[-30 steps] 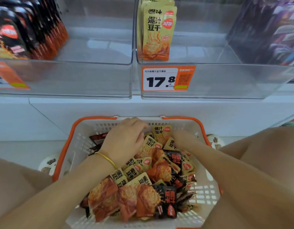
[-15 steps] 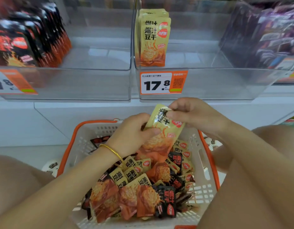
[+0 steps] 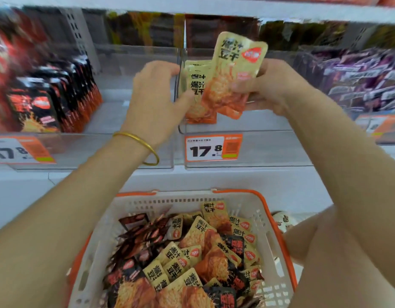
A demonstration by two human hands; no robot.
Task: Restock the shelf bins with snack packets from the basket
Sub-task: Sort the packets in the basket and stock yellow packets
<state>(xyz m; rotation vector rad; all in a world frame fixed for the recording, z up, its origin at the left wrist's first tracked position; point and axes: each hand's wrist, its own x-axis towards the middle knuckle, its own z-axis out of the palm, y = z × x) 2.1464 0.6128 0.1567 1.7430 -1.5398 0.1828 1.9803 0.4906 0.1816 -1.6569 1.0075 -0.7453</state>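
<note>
In the middle bin (image 3: 303, 152) before me, the floor (image 3: 258, 123) right of the yellow packets (image 3: 197, 94) is free and the top is open. A clear side wall (image 3: 181, 54) closes its left; the front wall (image 3: 258, 150) is low.

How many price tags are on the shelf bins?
3: left tag under the black packets, middle tag under the yellow packets, right tag, blurred, under the purple packets. Others may be hidden.

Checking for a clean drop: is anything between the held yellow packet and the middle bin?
Nothing visible. The right hand holds the yellow packet over the middle bin, by the standing packets the left hand holds.
</note>
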